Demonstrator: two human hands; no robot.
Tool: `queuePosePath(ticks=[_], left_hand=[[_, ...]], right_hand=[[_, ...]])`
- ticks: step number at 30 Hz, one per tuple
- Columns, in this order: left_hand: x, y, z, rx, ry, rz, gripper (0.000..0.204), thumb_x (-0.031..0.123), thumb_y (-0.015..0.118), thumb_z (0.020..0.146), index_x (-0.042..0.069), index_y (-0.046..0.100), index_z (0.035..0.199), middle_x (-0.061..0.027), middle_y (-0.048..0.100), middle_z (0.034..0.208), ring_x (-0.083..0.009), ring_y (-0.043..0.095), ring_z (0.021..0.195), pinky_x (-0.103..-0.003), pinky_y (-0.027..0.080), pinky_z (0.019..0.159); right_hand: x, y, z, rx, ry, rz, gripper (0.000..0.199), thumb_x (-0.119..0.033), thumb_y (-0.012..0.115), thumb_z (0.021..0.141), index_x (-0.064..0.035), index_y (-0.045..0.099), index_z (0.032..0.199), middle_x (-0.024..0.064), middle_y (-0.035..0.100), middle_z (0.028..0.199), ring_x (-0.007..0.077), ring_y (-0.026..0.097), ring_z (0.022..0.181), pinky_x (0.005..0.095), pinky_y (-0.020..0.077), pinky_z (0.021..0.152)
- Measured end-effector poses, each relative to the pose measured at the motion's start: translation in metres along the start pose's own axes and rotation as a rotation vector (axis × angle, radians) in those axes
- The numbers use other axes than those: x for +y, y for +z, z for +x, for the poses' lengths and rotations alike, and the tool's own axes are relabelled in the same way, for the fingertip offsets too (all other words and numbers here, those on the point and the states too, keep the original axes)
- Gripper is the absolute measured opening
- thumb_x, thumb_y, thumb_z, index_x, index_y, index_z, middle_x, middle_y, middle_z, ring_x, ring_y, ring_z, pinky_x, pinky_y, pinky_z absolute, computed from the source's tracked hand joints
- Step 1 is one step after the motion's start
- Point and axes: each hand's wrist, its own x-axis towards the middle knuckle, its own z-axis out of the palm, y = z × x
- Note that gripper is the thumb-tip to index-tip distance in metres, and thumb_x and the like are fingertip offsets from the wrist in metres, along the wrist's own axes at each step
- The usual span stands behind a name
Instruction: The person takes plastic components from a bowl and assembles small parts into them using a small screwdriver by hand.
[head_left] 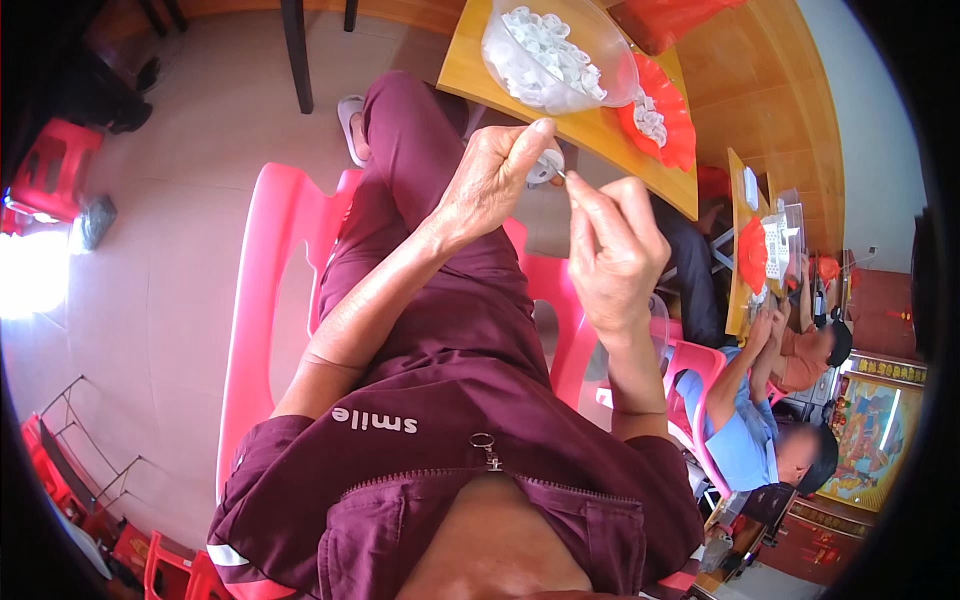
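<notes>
My left hand (492,180) is raised over my lap, its thumb and fingers closed at the near side of the table. A small whitish piece (543,168) shows just below its fingertips; its kind is too small to tell. My right hand (618,245) faces it with thumb and forefinger pinched on a thin, metallic-looking pin-like piece (560,172), which points at the left fingertips. Beyond the hands, a clear plastic bowl (622,85) holds many small white ring-like plastic parts (548,50). More such parts (650,122) lie on a red scalloped tray (680,120).
The bowl and tray stand on a yellow wooden table (465,55). I sit in a pink plastic chair (262,260). At right, two people, one in a blue shirt (735,420), work at another table (738,200). Red stools (62,165) stand at far left.
</notes>
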Motion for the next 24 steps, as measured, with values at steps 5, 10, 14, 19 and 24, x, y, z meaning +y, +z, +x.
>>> queuePosePath(ticks=[5,10,14,19,24], left_hand=[[0.016,0.0,-0.004,-0.068,-0.031,-0.193,0.051,0.044,0.039,0.098,0.002,0.063,0.084,-0.0003,0.059,0.073,-0.0064,0.048,0.061,-0.023,0.042,0.054],[0.019,0.002,-0.006,-0.202,-0.109,-0.348,0.04,0.039,0.042,0.098,0.003,0.059,0.097,-0.0021,0.059,0.09,-0.0081,0.053,0.063,-0.023,0.047,0.056],[0.017,0.007,-0.007,-0.234,-0.118,-0.67,0.027,0.026,0.053,0.095,0.004,0.054,0.108,-0.005,0.057,0.104,-0.012,0.057,0.081,-0.028,0.052,0.068],[0.011,0.006,-0.007,-0.3,-0.099,-0.742,0.022,0.018,0.058,0.092,0.004,0.055,0.108,-0.0057,0.057,0.106,-0.0149,0.057,0.095,-0.03,0.051,0.079],[0.012,0.007,-0.007,-0.29,-0.054,-0.703,0.021,0.011,0.064,0.087,0.003,0.056,0.106,-0.0069,0.061,0.104,-0.0152,0.059,0.096,-0.031,0.05,0.084]], right_hand=[[0.0,-0.006,0.002,0.089,0.157,0.168,0.022,0.005,0.065,0.076,-0.0032,0.067,0.096,0.0066,0.05,0.075,0.0148,0.052,0.056,0.0274,0.0399,0.049],[0.006,0.003,-0.001,0.166,0.313,0.414,0.02,0.002,0.067,0.077,-0.0012,0.065,0.097,0.0056,0.054,0.081,0.0097,0.048,0.06,0.0231,0.0399,0.055],[0.008,0.006,-0.006,0.23,0.354,0.527,0.018,0.002,0.066,0.078,-0.0005,0.064,0.096,0.0051,0.056,0.086,0.0079,0.049,0.062,0.0223,0.0402,0.055],[0.006,0.004,-0.002,0.252,0.336,0.524,0.018,0.003,0.066,0.077,0.0001,0.064,0.095,0.0056,0.057,0.088,0.0081,0.052,0.063,0.0214,0.041,0.056],[0.003,0.001,0.001,0.216,0.34,0.53,0.018,0.004,0.066,0.076,0.001,0.064,0.094,0.0055,0.056,0.088,0.0093,0.053,0.065,0.0216,0.0414,0.056]])
